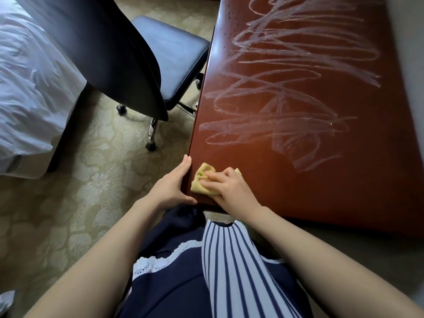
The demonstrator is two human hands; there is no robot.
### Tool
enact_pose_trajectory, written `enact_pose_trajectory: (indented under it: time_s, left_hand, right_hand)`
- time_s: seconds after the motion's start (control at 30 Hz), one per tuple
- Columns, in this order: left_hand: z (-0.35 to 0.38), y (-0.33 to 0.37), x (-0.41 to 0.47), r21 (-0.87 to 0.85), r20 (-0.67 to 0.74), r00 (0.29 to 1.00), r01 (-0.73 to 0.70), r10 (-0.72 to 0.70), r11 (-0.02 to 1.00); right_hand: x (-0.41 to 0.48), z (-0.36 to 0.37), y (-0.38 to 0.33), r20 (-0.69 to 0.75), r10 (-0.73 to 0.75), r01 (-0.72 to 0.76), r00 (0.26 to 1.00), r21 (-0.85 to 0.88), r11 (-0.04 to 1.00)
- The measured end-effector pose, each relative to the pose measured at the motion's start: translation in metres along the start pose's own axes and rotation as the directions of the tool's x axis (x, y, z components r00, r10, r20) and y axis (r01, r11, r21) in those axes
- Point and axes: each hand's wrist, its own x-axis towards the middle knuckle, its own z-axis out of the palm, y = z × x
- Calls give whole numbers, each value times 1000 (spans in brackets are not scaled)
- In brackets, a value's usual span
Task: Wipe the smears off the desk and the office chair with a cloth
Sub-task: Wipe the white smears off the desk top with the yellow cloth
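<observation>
- While my left hand, fingers straight together, braces the desk edge mid-frame for steadiness,
- my right hand bunches the cloth under curled fingers at the near corner, below the smears.

Yellow cloth, reddish-brown desk with whitish smears

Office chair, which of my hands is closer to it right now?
Left. The left hand rests against the desk edge on the side toward the office chair; the right hand grips the cloth on the desk top, farther away.
</observation>
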Motion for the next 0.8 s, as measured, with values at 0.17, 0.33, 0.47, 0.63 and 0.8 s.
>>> enact_pose_trajectory:
  time_s: [0.17,0.33,0.47,0.63,0.8]
  left_hand:
    - [-14,-4,0,41,63,998,-5,2,999]
    - [-16,-3,0,43,82,996,-22,19,999]
    - [-12,-3,0,34,63,997,-44,41,998]
    - [-12,-1,-2,4,25,999,-36,36,999]
    - [-14,-2,-9,-9,-28,1000,3,-3,1000]
  right_hand:
    - [-36,-14,18,16,-164,165,986,-32,986]
    - [-57,-34,46,-42,-82,78,996,-88,993]
    - [-42,-46,58,-96,-9,-6,995,-155,988]
    - [3,-45,59,-114,169,-181,979,-103,978]
    - [51,-27,51,-131,373,-375,918,10,927]
